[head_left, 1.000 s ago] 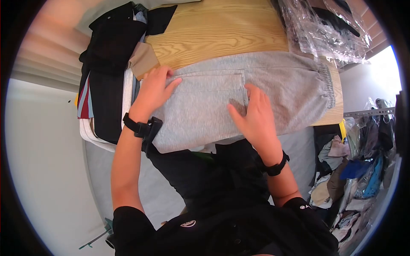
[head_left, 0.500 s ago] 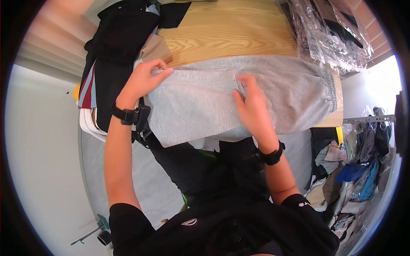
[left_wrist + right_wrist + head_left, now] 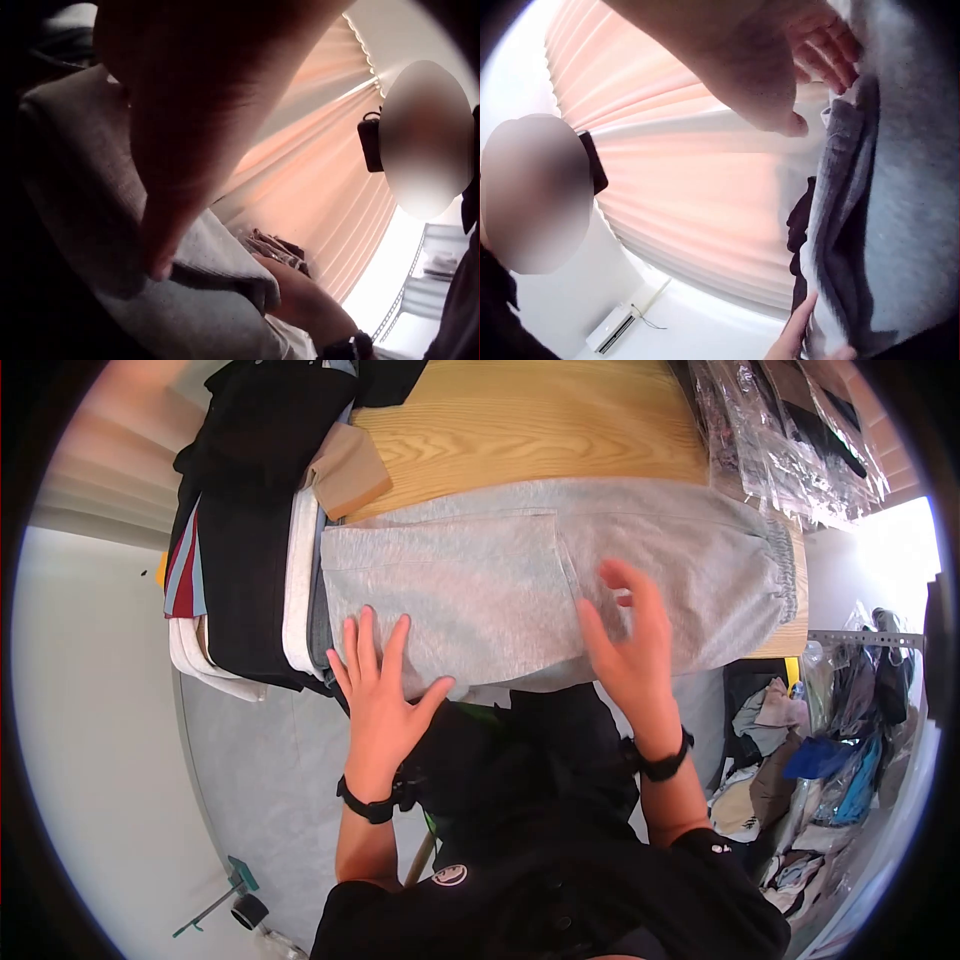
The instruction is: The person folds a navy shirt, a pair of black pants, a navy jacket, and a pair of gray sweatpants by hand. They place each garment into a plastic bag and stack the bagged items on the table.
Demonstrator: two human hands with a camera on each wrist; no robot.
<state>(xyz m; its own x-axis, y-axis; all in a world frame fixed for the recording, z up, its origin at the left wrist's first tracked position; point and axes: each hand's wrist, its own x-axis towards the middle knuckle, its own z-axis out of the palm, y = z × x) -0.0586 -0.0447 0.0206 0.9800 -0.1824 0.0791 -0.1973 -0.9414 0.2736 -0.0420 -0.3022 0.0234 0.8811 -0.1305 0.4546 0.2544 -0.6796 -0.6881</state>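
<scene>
Light grey sweatpants (image 3: 470, 590) lie folded across the wooden table, with a gathered elastic end at the right. The folded-over part has a straight edge around the middle of the garment. My left hand (image 3: 380, 705) rests with spread fingers at the near left edge of the sweatpants; in the left wrist view its thumb (image 3: 159, 259) points down along the grey cloth (image 3: 217, 262). Over the folded edge is my right hand (image 3: 635, 650), thumb and fingers apart and loosely bent, nothing between them. The right wrist view shows that hand (image 3: 795, 75) beside the cloth's layered near edge (image 3: 840, 187).
Left of the sweatpants lies a stack of black garments (image 3: 255, 570), with a tan piece (image 3: 348, 470) beside it. Clear plastic bags (image 3: 770, 440) lie at the table's far right. Bagged clothes (image 3: 850, 760) fill a rack at the right. The wooden tabletop (image 3: 530, 420) shows behind.
My left hand has let go of the fold's far left corner and come down to the near edge, fingers spread. The right hand has shifted slightly right, off the folded edge.
</scene>
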